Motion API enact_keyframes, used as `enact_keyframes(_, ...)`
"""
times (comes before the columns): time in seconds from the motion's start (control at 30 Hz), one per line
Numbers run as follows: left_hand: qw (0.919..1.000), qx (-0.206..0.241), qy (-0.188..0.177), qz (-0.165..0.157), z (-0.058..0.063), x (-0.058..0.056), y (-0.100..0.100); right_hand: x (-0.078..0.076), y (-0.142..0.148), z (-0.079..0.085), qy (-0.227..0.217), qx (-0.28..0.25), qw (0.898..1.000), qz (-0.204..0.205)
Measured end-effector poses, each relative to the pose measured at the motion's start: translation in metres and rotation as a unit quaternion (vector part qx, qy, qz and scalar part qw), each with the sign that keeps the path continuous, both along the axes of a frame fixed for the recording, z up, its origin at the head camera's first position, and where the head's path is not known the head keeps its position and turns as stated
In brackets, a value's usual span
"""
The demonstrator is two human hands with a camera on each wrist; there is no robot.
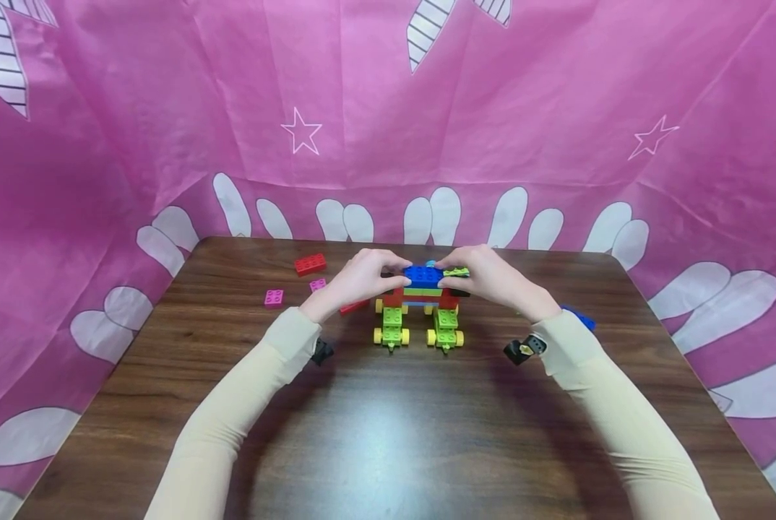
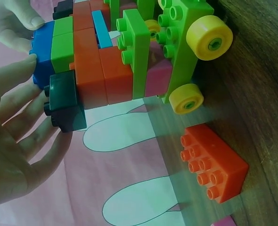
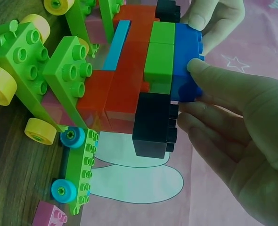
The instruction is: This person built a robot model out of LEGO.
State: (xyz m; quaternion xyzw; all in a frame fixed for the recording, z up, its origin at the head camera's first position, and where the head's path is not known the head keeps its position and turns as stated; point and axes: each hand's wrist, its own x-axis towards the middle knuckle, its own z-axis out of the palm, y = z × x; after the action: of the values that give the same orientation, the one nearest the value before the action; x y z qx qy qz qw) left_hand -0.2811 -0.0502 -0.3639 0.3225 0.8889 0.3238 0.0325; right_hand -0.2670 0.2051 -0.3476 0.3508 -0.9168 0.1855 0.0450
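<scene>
A toy brick build (image 1: pixel 422 296) stands on green wheeled bases (image 1: pixel 391 336) with yellow wheels. Above those bases come pink, green and red bricks (image 2: pixel 89 66), then light green bricks (image 3: pixel 160 61). On top sits a blue brick (image 1: pixel 423 275). My left hand (image 1: pixel 368 278) pinches its left end, thumb in front and fingers behind. From the other side my right hand (image 1: pixel 488 278) grips the right end in the same way. Black bricks (image 3: pixel 153 125) stick out at both sides of the build, just below the fingers.
Left of the build lie a red brick (image 1: pixel 310 264), pink bricks (image 1: pixel 274 297) and another red piece (image 1: pixel 354 307) partly behind my left arm. A green wheeled base (image 3: pixel 80 169) with blue wheels stands behind on the right. A blue piece (image 1: pixel 581 318) lies beside my right wrist.
</scene>
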Motion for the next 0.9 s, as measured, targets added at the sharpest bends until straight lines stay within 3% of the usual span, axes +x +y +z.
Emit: enact_keyframes(0.9, 0.9994, 0.025, 0.02, -0.011, -0.0028, -0.0002, -0.006, 0.0084, 0.0018, -0.0034, 0.029, -0.015, 0.999, -0.016)
